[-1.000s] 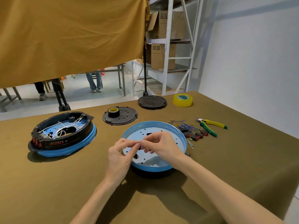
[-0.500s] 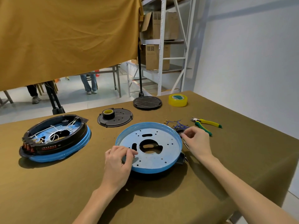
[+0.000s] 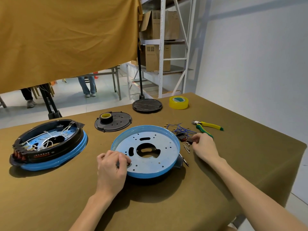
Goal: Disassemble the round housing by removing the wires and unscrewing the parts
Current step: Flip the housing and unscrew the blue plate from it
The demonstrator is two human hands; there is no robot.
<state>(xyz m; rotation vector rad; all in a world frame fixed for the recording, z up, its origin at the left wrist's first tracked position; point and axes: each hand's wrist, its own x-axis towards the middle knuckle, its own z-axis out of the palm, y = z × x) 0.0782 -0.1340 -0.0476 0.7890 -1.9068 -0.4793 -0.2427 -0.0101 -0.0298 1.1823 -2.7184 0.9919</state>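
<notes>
The right hand (image 3: 204, 148) has moved off the blue round housing (image 3: 146, 151) to the pile of removed parts just beside its right rim, where its fingers (image 3: 195, 138) now pinch a small black connector (image 3: 190, 141). The housing sits mid-tabletop (image 3: 166, 205), wireless, between both hands. The left hand (image 3: 111, 167) rests on its near-left rim, fingers curled closed; what they hold cannot be told. Blue wires (image 3: 179, 129) and pliers (image 3: 208, 126) lie just beyond the right fingers; a second wired housing (image 3: 48, 144) sits far left.
</notes>
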